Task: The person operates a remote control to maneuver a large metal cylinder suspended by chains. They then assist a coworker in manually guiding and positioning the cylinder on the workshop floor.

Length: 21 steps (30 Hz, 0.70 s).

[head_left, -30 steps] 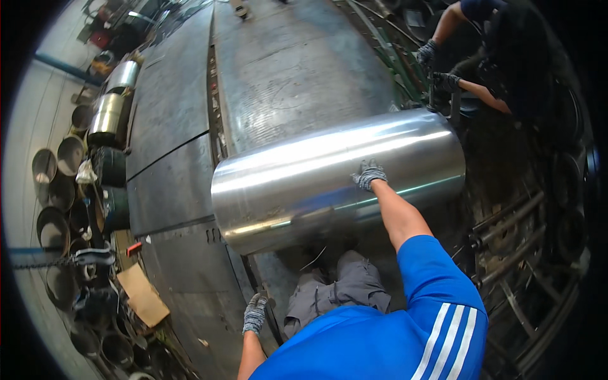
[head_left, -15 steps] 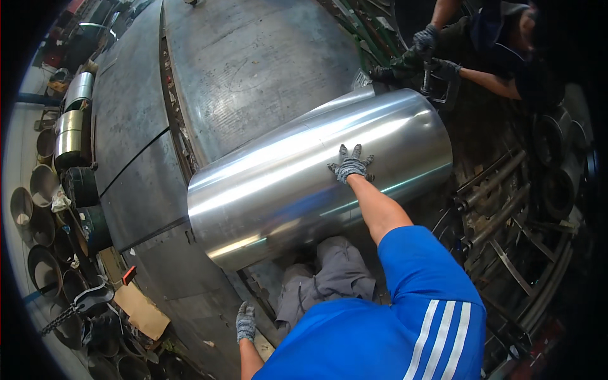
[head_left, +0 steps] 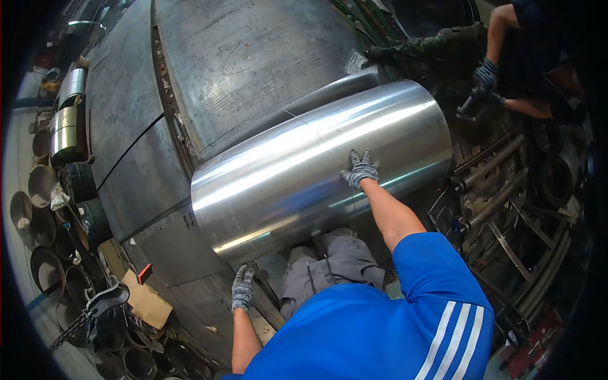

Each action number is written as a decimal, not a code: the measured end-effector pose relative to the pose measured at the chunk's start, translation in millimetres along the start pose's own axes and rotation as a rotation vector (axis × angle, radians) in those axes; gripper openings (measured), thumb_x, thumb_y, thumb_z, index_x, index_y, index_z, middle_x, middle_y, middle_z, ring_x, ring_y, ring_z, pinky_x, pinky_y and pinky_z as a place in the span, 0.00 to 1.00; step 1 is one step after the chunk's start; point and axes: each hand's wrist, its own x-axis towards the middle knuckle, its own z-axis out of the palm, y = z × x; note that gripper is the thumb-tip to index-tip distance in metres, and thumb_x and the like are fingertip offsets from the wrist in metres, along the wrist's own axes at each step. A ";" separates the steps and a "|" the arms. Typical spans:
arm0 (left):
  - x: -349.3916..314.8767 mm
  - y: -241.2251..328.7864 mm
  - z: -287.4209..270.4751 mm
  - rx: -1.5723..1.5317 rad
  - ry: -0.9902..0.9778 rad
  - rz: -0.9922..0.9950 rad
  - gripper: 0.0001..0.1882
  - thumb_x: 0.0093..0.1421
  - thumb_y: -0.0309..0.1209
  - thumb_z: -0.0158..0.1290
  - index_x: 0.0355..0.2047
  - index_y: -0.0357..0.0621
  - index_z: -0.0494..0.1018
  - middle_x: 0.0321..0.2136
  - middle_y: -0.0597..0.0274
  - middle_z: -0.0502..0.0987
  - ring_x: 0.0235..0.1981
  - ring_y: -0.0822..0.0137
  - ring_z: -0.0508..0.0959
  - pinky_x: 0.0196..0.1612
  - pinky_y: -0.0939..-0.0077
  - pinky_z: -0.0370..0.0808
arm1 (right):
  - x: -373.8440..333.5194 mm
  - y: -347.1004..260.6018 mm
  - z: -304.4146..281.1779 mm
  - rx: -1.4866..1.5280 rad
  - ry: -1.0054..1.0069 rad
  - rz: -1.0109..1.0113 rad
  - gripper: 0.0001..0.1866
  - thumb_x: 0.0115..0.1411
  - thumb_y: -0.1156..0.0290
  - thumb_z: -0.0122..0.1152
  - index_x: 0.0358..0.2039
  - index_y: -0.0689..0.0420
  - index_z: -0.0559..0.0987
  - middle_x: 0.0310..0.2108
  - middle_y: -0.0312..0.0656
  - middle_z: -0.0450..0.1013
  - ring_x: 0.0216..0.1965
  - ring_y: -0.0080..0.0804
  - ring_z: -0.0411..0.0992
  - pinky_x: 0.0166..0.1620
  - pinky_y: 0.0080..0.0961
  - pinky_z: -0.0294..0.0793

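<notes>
A large shiny sheet-metal roll (head_left: 278, 190) lies across the metal-topped worktable in front of me. My right hand (head_left: 361, 169), in a grey knitted glove, rests on the roll right of its middle, fingers spread. A thin dark line crosses the metal just left of that hand. Beyond the roll, a sheet edge (head_left: 323, 95) stands slightly away from its surface. My left hand (head_left: 242, 288), gloved alike, is held near the roll's lower left end with fingers stretched out and nothing in them. Whether its fingertips touch the roll, I cannot tell.
At the upper right a co-worker's gloved hands hold a dark tool (head_left: 472, 104). Metal bars and a frame (head_left: 506, 247) lie at the right. Smaller metal rolls (head_left: 68, 130) and several hollow cylinders (head_left: 47, 269) line the left side, near brown cardboard (head_left: 149, 301) and a red block (head_left: 145, 273).
My left hand has risen toward the roll's near left end. My right hand sits slightly farther right and lower. The co-worker and tool have shifted right, away from the roll. The sheet edge gapes wider.
</notes>
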 end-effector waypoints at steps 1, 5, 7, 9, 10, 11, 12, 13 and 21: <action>2.9 5.3 -2.4 -0.020 0.002 -0.001 0.22 0.66 0.31 0.50 0.58 0.34 0.65 0.49 0.56 0.77 0.51 0.67 0.75 0.56 0.76 0.68 | 3.0 3.6 0.5 -0.018 -0.004 -0.007 0.49 0.56 0.35 0.53 0.71 0.36 0.42 0.73 0.42 0.34 0.71 0.56 0.37 0.67 0.56 0.50; 7.8 -3.6 -6.5 -0.045 -0.023 -0.014 0.21 0.66 0.31 0.50 0.58 0.34 0.66 0.51 0.55 0.75 0.52 0.66 0.74 0.57 0.76 0.68 | -16.7 7.1 -27.8 0.073 -0.085 -0.035 0.45 0.58 0.38 0.52 0.70 0.43 0.50 0.72 0.46 0.37 0.70 0.54 0.44 0.69 0.47 0.49; -5.9 7.7 -0.5 -0.089 0.022 -0.033 0.21 0.66 0.31 0.51 0.58 0.36 0.66 0.51 0.57 0.75 0.52 0.67 0.74 0.57 0.76 0.68 | -16.2 15.2 -21.7 0.090 -0.073 -0.072 0.44 0.59 0.39 0.52 0.69 0.46 0.52 0.72 0.47 0.39 0.69 0.53 0.46 0.69 0.43 0.50; -8.7 -8.1 1.0 -0.112 0.046 -0.002 0.21 0.66 0.30 0.51 0.58 0.36 0.66 0.50 0.57 0.76 0.52 0.67 0.74 0.57 0.76 0.68 | -8.3 26.4 -10.8 0.089 -0.051 -0.104 0.42 0.59 0.41 0.52 0.68 0.48 0.55 0.72 0.47 0.40 0.69 0.52 0.48 0.68 0.39 0.52; -8.4 -14.0 0.9 0.051 0.073 0.025 0.22 0.66 0.32 0.51 0.58 0.37 0.66 0.50 0.57 0.76 0.52 0.68 0.74 0.58 0.77 0.68 | -2.3 32.5 -2.5 0.080 -0.033 -0.115 0.42 0.59 0.41 0.53 0.68 0.49 0.56 0.71 0.47 0.40 0.69 0.51 0.49 0.68 0.38 0.54; -10.7 -24.8 3.5 -0.032 0.054 -0.002 0.22 0.66 0.33 0.52 0.58 0.38 0.67 0.50 0.56 0.76 0.52 0.68 0.74 0.58 0.76 0.67 | 2.1 36.0 6.0 0.076 -0.016 -0.127 0.41 0.59 0.42 0.53 0.67 0.50 0.58 0.71 0.47 0.40 0.68 0.51 0.50 0.68 0.37 0.55; -12.8 -37.1 6.9 -0.116 0.034 -0.025 0.22 0.65 0.34 0.52 0.58 0.38 0.67 0.51 0.56 0.76 0.52 0.68 0.74 0.58 0.76 0.67 | -3.1 35.0 8.2 0.081 0.048 -0.141 0.38 0.59 0.45 0.55 0.64 0.54 0.63 0.68 0.49 0.51 0.65 0.47 0.58 0.65 0.35 0.60; -15.3 -49.0 7.9 -0.198 0.013 -0.046 0.23 0.65 0.35 0.52 0.58 0.38 0.67 0.51 0.56 0.76 0.52 0.68 0.74 0.58 0.76 0.67 | -4.6 30.5 8.7 0.152 0.016 -0.136 0.37 0.59 0.45 0.55 0.63 0.55 0.65 0.66 0.50 0.56 0.64 0.47 0.60 0.64 0.35 0.61; -17.6 -126.1 8.9 -0.083 0.030 -0.005 0.25 0.64 0.41 0.52 0.57 0.39 0.68 0.53 0.55 0.75 0.55 0.64 0.73 0.60 0.72 0.65 | -43.8 58.0 61.9 0.581 -0.044 -0.153 0.30 0.62 0.49 0.55 0.55 0.61 0.73 0.53 0.50 0.73 0.55 0.42 0.70 0.59 0.30 0.66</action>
